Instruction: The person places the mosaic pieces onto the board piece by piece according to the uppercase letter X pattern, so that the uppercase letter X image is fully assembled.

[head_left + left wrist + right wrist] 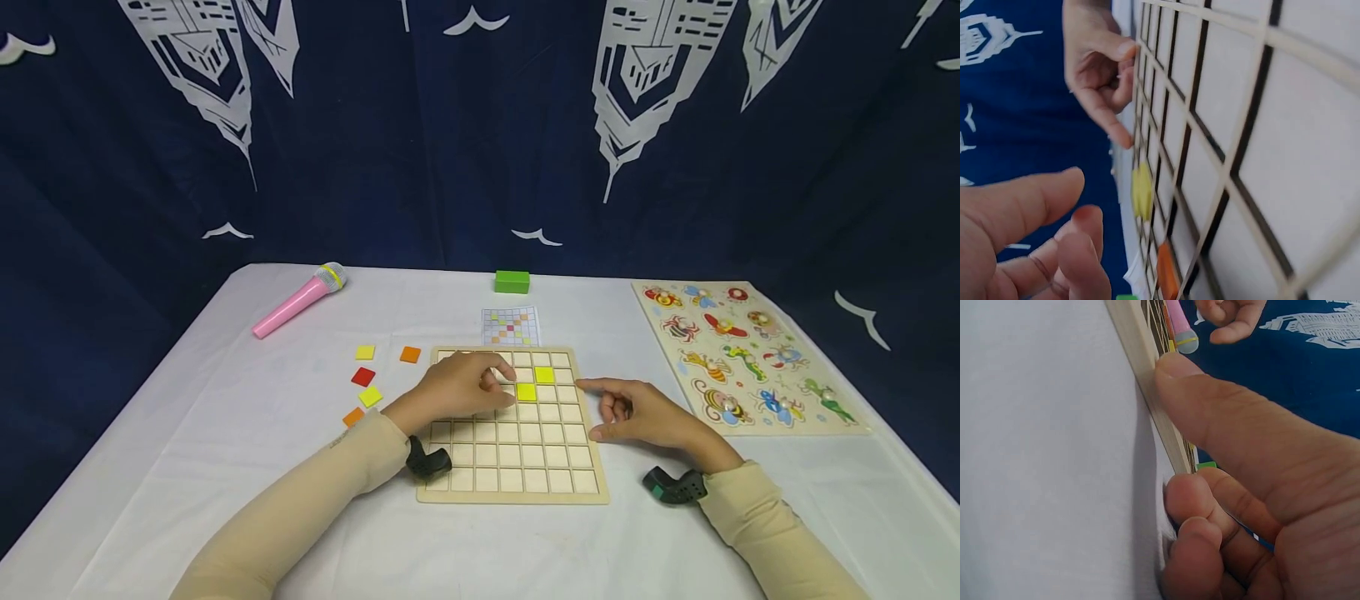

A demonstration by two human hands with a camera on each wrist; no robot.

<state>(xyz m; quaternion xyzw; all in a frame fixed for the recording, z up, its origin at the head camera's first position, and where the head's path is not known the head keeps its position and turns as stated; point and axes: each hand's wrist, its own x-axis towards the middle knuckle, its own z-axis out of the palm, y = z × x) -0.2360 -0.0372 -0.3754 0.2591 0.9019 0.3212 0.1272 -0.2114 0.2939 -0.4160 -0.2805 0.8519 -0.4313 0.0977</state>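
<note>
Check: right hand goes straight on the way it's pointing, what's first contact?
The right hand would meet the wooden grid board first, at its right edge. The thumb appears to be touching that edge, though depth makes exact contact hard to confirm.

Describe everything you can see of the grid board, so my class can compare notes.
The grid board is pale and looks wooden, with narrow strips forming square cells inside a plain rim with rounded corners. It lies flat on the white cloth. Two yellow tiles and an orange tile sit in its cells. The right hand rests its thumb and index finger against the right edge; the left hand hovers above, hiding part.
</note>
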